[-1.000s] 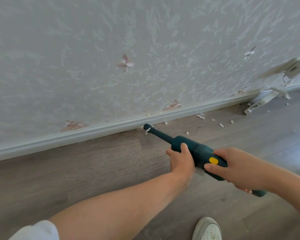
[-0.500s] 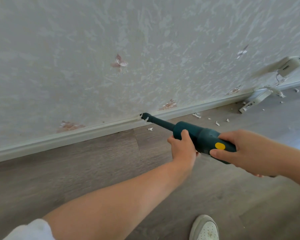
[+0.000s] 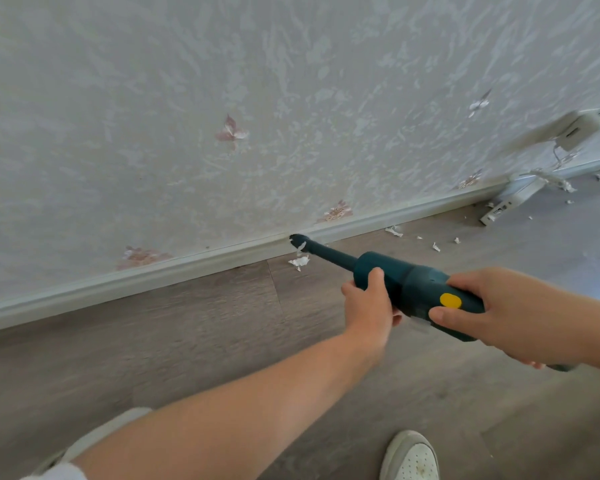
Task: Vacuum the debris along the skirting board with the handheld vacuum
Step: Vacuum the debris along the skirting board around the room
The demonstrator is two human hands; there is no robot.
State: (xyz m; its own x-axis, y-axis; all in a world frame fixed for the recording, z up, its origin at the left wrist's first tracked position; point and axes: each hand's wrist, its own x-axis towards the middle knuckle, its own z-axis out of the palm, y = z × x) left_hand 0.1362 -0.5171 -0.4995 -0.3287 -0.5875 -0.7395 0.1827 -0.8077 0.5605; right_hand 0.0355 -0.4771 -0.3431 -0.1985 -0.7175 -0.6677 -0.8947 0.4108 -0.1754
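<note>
Head view, both hands grip handheld vacuum, nozzle at skirting board

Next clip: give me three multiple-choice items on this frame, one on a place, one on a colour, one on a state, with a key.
1. Where is the vacuum nozzle tip?
A. At the skirting board
B. Over the shoe
C. High on the wall

2. What colour is the vacuum's button?
A. Red
B. Yellow
C. White

3. How is the vacuum held?
A. Left hand only
B. Lying on the floor
C. Both hands, with the right hand at the rear

Key: 1 A, the tip meets the skirting board, with a white scrap on the floor just below it. 2 B, a round yellow spot sits on the dark teal body. 3 C, the left hand grips the front of the body and the right hand grips the rear.
</note>
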